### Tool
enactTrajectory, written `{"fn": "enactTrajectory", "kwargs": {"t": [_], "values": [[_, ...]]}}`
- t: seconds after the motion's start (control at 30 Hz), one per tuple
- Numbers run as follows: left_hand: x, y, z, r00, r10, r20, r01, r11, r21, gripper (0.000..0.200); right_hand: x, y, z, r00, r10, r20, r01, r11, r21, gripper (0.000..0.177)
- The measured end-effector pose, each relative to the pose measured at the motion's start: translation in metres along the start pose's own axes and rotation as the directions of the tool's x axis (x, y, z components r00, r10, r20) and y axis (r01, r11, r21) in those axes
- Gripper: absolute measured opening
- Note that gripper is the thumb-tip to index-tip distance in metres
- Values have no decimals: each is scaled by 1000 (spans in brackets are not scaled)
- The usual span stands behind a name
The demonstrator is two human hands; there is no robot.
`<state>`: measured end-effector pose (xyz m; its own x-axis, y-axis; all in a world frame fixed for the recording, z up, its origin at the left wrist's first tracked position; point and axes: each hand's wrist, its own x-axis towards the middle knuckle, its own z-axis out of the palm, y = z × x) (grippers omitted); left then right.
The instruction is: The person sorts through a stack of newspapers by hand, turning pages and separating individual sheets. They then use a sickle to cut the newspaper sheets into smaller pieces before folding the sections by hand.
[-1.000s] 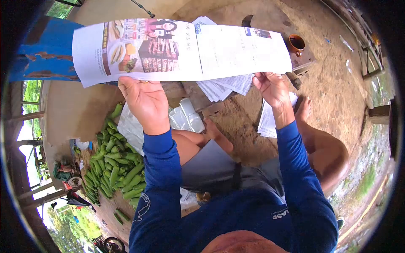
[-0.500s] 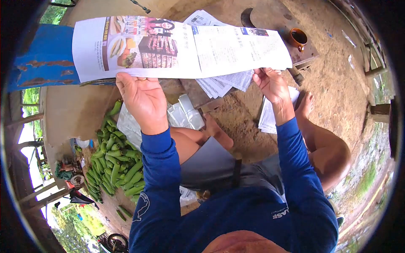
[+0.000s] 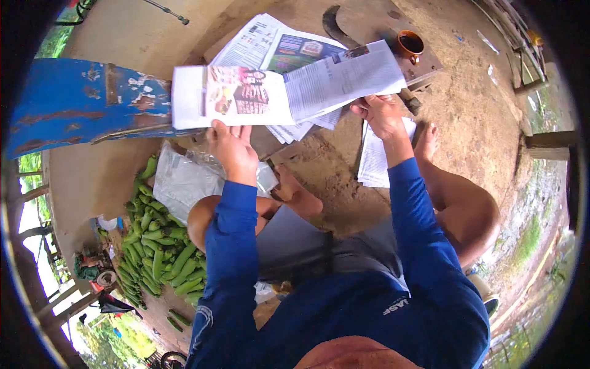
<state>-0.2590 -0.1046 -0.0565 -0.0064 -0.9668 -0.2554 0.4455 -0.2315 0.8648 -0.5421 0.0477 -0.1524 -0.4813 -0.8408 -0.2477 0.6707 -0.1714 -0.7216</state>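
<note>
Between my hands is a creased newspaper sheet, its left half printed with colour food pictures and its right half with dense text. My left hand pinches the lower edge of the left half, thumb in front. At the lower edge of the right half, my right hand grips the paper with bent fingers. Behind and below the sheet, more newspapers lie spread on a low wooden board. Another stack of folded newspaper rests on the ground near my right foot.
A brown cup of dark liquid and a curved blade sit on the board. Clear plastic bags lie by my left knee, beside a heap of long green vegetables. A blue post-like piece stands at left.
The newspaper has come down and its halves have folded closer together, with both hands nearer each other. My left hand has moved right. More of the papers behind it show.
</note>
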Motion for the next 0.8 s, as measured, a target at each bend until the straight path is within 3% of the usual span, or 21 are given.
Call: {"fn": "enactTrajectory", "kwargs": {"t": [0.07, 0.13, 0.17, 0.23, 0.27, 0.3, 0.33, 0.37, 0.43, 0.53, 0.63, 0.8], "values": [[8, -32, -34, 967, -244, -72, 253, 954, 161, 38, 3, 13, -18, 996, 25, -81, -32, 996, -81, 12], [6, -50, -67, 860, -500, -100, 496, 776, 390, 44, -1, 11, -20, 990, 52, -129, -71, 986, -148, 12], [-10, -42, -60, 815, -578, -45, 516, 686, 513, 52, -2, 9, -16, 986, 59, -158, -87, 981, -174, 12], [-35, -19, -31, 664, -746, 37, 401, 399, 825, 42, -3, 4, -13, 978, 49, -204, -90, 977, -193, 16], [-49, -14, -8, 693, -717, 78, 247, 338, 908, 36, -3, 0, -10, 984, 49, -173, -83, 977, -194, 17], [-54, -19, 8, 760, -582, 291, -59, 383, 922, 35, -3, -3, -10, 988, 49, -144, -77, 977, -197, 19], [-56, -26, 22, 745, -436, 505, -355, 381, 853, 36, 1, -3, -14, 987, 54, -148, -92, 960, -264, 19], [-58, -34, 35, 658, -286, 697, -614, 331, 716, 36, -4, -4, -11, 989, 48, -138, -84, 960, -269, 19], [-55, -49, 71, 483, -91, 871, -818, 309, 486, 41, -5, -13, -2, 995, 29, -95, -55, 958, -281, 20], [-54, -70, 113, 357, -8, 934, -918, 180, 352, 44, -12, -21, 7, 997, -4, -76, -23, 937, -350, 22], [-48, -86, 131, 350, -8, 937, -921, 180, 345, 46, -7, -13, -1, 996, -75, -45, 54, 931, -362, 21], [-43, -83, 130, 282, 31, 959, -944, 186, 271, 24, -16, -29, 16, 995, -94, -44, 68, 910, -409, 25]]}}
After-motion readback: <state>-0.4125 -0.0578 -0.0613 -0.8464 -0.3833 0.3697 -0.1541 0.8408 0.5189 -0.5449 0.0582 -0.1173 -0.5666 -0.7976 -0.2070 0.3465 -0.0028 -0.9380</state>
